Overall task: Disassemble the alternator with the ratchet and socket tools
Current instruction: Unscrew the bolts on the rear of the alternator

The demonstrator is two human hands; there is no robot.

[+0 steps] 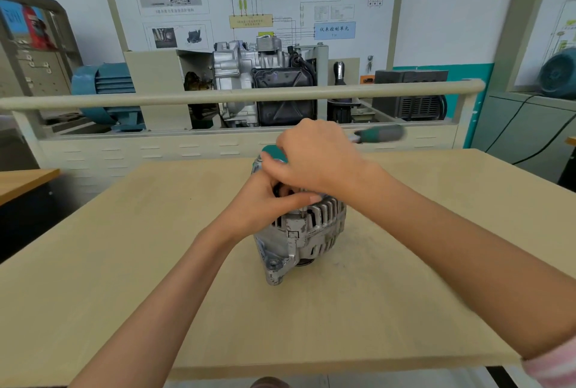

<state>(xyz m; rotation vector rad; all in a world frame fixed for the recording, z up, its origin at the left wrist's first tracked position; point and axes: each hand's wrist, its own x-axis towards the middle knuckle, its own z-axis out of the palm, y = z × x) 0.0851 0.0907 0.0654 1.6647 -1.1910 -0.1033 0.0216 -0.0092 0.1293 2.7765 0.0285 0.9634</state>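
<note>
While the worktop [405, 278] fills the lower frame, the alternator [299, 231] stands at its centre, directly beneath both hands. A fastener on its top face seems to be the step in hand. The right hand [314, 158] grips the ratchet [378, 134], whose handle juts toward centre right; the left hand [265, 197] curls over the housing's top edge, steadying it. Next likely calls for a firm swing against that brace.
</note>
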